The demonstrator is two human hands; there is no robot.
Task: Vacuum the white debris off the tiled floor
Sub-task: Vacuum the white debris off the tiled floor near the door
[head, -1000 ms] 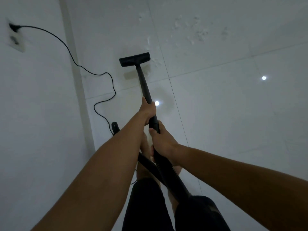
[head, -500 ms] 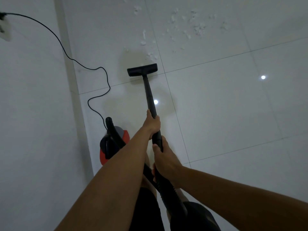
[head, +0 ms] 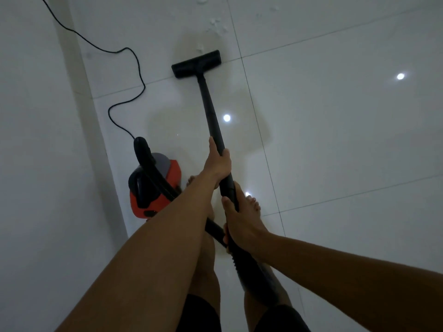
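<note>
A red vacuum cleaner [head: 173, 173] sits on the tiled floor [head: 335, 140] to your near left, close to the wall [head: 36, 140]. Its black cord [head: 134, 58] snakes away along the floor to the far left. The ribbed hose [head: 214, 230] runs from it, under your left forearm, to the tube [head: 211, 109]. Your bare right foot [head: 251, 202] stands just right of the tube, below your hands.

The brush head [head: 196, 64] lies flat across a tile joint, and the white debris [head: 217, 25] is scattered on the far side of it, a few flecks just beyond its edge and more at the top of the view.

Your left hand [head: 217, 164] grips the tube farther out, fingers wrapped tight around it. Your right hand [head: 239, 226] holds the near end, fingers closed round it where the hose joins.
</note>
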